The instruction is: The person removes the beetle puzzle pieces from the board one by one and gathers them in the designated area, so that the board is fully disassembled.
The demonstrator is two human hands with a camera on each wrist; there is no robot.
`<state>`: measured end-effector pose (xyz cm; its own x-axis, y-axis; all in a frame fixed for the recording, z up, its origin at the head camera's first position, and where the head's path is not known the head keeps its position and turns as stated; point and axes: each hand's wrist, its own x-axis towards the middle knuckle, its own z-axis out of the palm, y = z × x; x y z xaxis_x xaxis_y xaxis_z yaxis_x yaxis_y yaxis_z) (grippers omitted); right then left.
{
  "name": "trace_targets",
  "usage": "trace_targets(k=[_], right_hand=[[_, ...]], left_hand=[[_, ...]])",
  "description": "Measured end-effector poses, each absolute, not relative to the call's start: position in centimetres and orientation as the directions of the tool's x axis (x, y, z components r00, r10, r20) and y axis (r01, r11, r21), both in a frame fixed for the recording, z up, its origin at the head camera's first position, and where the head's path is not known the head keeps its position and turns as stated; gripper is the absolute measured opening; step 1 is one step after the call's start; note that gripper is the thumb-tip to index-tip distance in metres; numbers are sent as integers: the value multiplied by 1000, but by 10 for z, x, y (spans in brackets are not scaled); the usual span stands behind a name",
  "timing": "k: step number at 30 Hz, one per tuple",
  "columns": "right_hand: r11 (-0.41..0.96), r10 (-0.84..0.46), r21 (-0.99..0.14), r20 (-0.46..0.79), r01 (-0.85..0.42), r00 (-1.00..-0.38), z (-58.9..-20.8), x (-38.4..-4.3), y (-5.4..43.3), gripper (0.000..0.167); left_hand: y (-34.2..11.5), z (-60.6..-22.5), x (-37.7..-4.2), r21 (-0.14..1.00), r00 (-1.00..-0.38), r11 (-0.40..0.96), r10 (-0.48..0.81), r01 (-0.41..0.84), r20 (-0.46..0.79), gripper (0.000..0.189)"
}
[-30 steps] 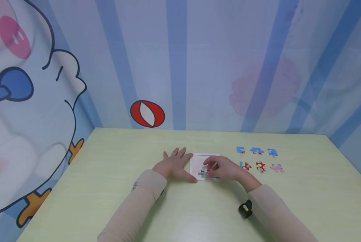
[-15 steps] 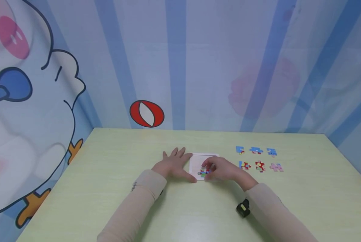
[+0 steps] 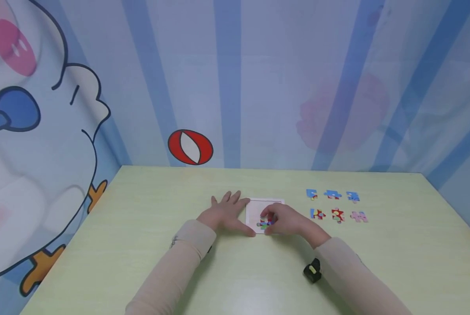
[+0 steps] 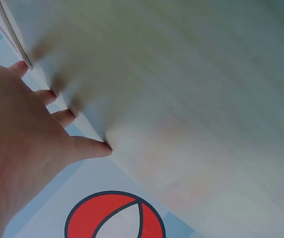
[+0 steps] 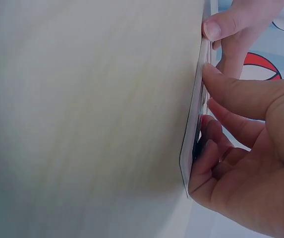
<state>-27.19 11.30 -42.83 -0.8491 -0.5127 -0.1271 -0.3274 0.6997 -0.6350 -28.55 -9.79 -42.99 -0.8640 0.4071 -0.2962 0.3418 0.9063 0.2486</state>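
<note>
A square white puzzle tray [image 3: 254,208] lies flat on the table. Colourful joined puzzle pieces [image 3: 263,224] show in its near part, partly covered by my right hand [image 3: 287,219]. That hand curls over the tray, with thumb and index finger on opposite sides of a puzzle piece. In the right wrist view, its thumb [image 5: 231,89] lies at the tray's near edge [image 5: 194,119], and the other fingers bend down inside. My left hand [image 3: 224,215] is spread on the table at the tray's left side, with index finger and thumb touching its corners.
Several loose puzzle pieces lie in two rows to the right, among them a blue one [image 3: 332,194], a red one [image 3: 338,215] and a pink one [image 3: 359,216]. A black wrist device [image 3: 312,271] sits under the right sleeve. A printed curtain [image 3: 266,87] hangs behind the table.
My right hand has shifted slightly left over the tray, its fingertips drawing in towards the visible pieces. The left hand stays in place at the tray's side.
</note>
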Motion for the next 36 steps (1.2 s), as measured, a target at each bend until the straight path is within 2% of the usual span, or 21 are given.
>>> trace_targets(k=[20,31,36], right_hand=[[755,-467,-584,-157,-300,-870,-426,-273,105,19],[734,-467,-616,-155,-285,-870,-428,-272,109,20],[710,-477,-643,-141,-286,-868,-427,-271,113,15]], left_hand=[[-98,-429,-286,250,-866,908,402,335,-298,101],[-98,-430,-286,255,-863,907,403,334,-303,102],[-98,-429,-285,255,-863,907,405,336,-303,102]])
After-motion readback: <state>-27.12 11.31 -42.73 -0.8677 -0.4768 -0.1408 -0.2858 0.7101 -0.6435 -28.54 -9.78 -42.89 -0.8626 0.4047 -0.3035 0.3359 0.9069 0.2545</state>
